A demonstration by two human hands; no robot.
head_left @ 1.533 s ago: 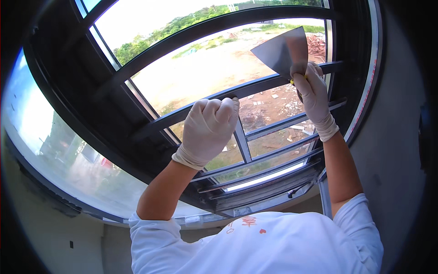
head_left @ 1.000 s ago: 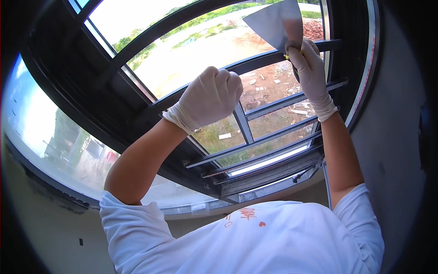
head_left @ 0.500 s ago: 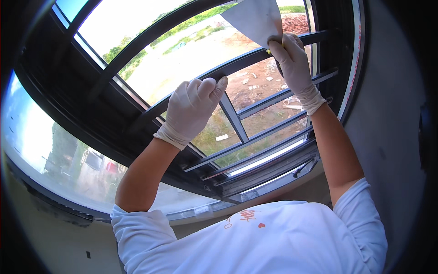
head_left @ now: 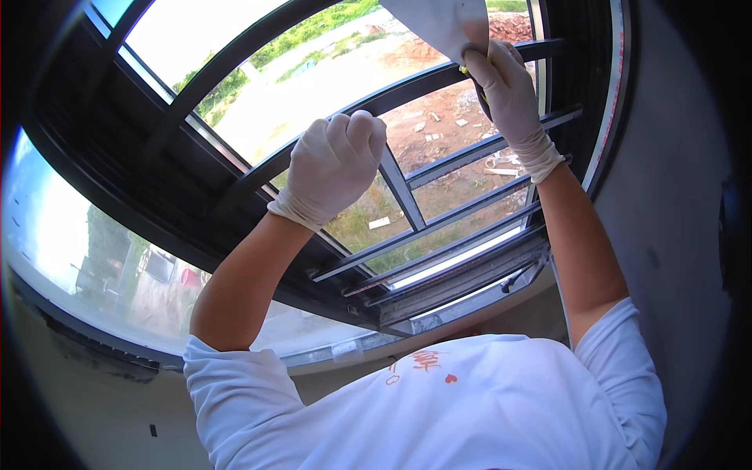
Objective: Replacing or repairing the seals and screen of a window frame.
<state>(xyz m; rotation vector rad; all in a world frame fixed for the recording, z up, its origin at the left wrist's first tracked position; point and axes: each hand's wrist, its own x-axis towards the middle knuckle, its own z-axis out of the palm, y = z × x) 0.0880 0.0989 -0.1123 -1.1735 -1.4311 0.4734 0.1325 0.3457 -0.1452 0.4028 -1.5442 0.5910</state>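
In a white glove, my left hand (head_left: 335, 166) is closed at a dark metal bar (head_left: 427, 81) of the window grille, its fingers curled over the bar and the thumb hidden. My right hand (head_left: 507, 90), gloved too, grips a wide-bladed putty knife (head_left: 442, 25) by its dark handle with yellow showing. The knife's broad grey blade points up and to the left, above the bar, and its far edge is cut off by the top of the picture. I cannot tell whether the blade touches the glass.
Below the bar run several thinner rails (head_left: 462, 211) and a short upright (head_left: 401, 188). A pale wall (head_left: 666, 219) stands at the right. Another window pane (head_left: 117, 258) lies to the left. Outside are bare earth, rubble and a reddish pile (head_left: 509, 28).
My right hand and the putty knife have moved slightly up. The left hand has turned a little on the bar, so its thumb no longer shows. The view has shifted slightly.
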